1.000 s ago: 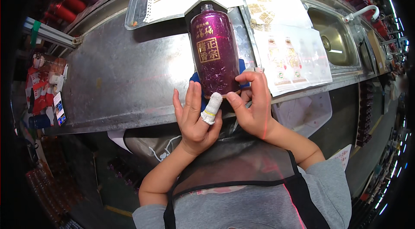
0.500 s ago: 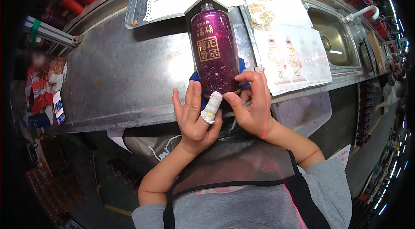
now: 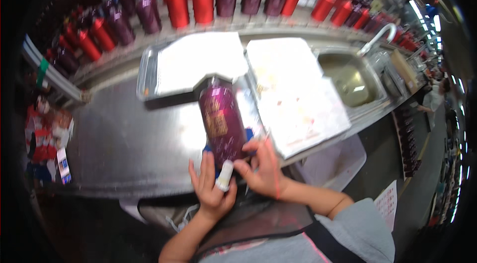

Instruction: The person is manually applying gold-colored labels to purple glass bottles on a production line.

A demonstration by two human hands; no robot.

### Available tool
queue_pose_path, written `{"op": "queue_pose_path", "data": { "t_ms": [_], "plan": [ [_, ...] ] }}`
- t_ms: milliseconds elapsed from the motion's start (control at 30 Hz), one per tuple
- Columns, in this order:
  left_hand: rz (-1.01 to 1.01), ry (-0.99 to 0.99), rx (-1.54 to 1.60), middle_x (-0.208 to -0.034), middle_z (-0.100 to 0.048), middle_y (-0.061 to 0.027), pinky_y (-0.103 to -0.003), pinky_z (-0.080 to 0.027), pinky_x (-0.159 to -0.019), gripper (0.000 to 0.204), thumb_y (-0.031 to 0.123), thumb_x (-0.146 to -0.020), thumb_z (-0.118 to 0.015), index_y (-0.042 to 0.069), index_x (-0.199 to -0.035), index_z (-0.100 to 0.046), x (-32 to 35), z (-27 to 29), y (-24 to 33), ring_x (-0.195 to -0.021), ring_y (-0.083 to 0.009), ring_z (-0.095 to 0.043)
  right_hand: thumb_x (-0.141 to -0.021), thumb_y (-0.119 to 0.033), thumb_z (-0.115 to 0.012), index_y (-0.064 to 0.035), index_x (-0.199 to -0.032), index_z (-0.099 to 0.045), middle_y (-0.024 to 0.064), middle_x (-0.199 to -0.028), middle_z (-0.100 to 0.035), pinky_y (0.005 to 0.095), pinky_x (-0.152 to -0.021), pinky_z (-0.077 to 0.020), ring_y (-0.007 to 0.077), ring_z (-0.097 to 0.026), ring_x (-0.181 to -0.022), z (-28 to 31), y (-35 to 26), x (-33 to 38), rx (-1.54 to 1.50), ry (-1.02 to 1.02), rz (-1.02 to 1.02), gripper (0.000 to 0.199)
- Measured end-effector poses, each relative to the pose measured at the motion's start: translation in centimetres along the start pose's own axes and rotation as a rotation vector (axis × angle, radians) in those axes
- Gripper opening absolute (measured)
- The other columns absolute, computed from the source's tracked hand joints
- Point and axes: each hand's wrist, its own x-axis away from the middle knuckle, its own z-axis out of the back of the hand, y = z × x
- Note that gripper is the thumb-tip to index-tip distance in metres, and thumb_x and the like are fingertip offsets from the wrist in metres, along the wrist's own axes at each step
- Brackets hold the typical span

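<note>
A dark purple bottle with a gold label lies on its side on the steel counter, neck pointing away from me. Its base rests on a blue cloth. My left hand sits at the bottle's base with fingers spread; a white wrap covers one fingertip. My right hand grips the bottle's base from the right. The picture is motion-blurred.
A metal tray with a white sheet lies behind the bottle. White printed sheets cover the counter to the right, beside a steel sink with a tap. Several red and purple bottles stand in rows at the back.
The view has tilted up, bringing the back rows of bottles into sight. My hands and the purple bottle have stayed in much the same grip.
</note>
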Motion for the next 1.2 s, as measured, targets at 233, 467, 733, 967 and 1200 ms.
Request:
{"op": "queue_pose_path", "data": {
  "t_ms": [233,467,733,967,1200],
  "plan": [
    [-0.022,0.015,-0.048,-0.141,-0.043,-0.0324,-0.069,-0.02,-0.108,0.045,0.006,-0.076,-0.066,0.001,-0.12,-0.061,0.5,0.3,0.1,-0.13,-0.0498,-0.044,-0.086,-0.018,-0.071,0.0008,-0.11,-0.051,0.0161,-0.096,-0.051,0.0355,-0.065,-0.0436,0.0272,-0.05,-0.077,-0.2,0.2,0.4,-0.019,-0.005,0.018,0.036],
    [-0.045,-0.001,-0.07,-0.142,-0.044,-0.0305,-0.069,-0.02,-0.108,0.045,0.008,-0.075,-0.068,0.003,-0.119,-0.063,-0.2,0.5,-0.3,-0.13,-0.0485,-0.045,-0.09,-0.015,-0.063,0.0003,-0.111,-0.051,0.0175,-0.095,-0.049,0.0366,-0.066,-0.0439,0.0289,-0.051,-0.077,0.1,0.0,-0.1,-0.053,-0.013,-0.018,0.029],
    [-0.064,-0.058,-0.101,-0.142,-0.045,-0.0293,-0.069,-0.019,-0.108,0.047,0.018,-0.07,-0.074,0.013,-0.116,-0.068,-1.2,1.0,-0.2,-0.129,-0.0483,-0.046,-0.089,-0.012,-0.061,-0.0004,-0.112,-0.051,0.0174,-0.095,-0.049,0.0381,-0.065,-0.0438,0.029,-0.051,-0.07,0.0,0.2,-0.1,-0.056,0.001,0.024,0.028],
    [-0.133,-0.047,-0.124,-0.144,-0.041,-0.0326,-0.068,-0.017,-0.108,0.045,0.016,-0.066,-0.074,0.016,-0.111,-0.072,-2.6,1.1,0.3,-0.133,-0.0526,-0.039,-0.089,-0.005,-0.054,0.0006,-0.11,-0.053,0.0184,-0.1,-0.053,0.0388,-0.081,-0.0451,0.0341,-0.054,-0.09,0.6,0.4,-0.2,-0.086,-0.009,0.022,0.022],
    [-0.164,-0.074,-0.158,-0.146,-0.039,-0.0318,-0.069,-0.014,-0.109,0.038,0.019,-0.065,-0.075,0.016,-0.103,-0.074,-3.5,1.3,0.4,-0.133,-0.055,-0.036,-0.088,-0.001,-0.054,-0.0007,-0.107,-0.057,0.0163,-0.1,-0.056,0.0343,-0.076,-0.0471,0.0285,-0.057,-0.088,0.5,1.0,-0.1,-0.231,0.023,0.0,0.02]
  ]
}}
